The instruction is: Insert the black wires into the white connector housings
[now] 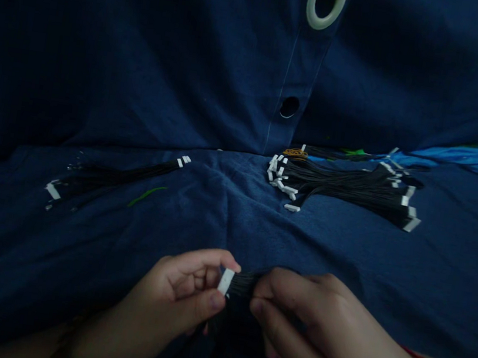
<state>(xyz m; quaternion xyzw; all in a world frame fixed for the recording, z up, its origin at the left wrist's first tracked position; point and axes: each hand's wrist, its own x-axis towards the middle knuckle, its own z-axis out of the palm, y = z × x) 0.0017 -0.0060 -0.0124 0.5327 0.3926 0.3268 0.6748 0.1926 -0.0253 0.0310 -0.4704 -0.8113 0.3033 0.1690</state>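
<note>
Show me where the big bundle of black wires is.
In the head view, the big bundle of black wires lies on the dark blue cloth, right of centre, beyond the right hand and next to the orange band.

On my feed I can't read any text, label, brand or number. The white plastic connector on the near black wire bundle shows no legible marking, nor do the connectors in the far pile. The blue printed cloth at far right is too dim to make out.
</note>
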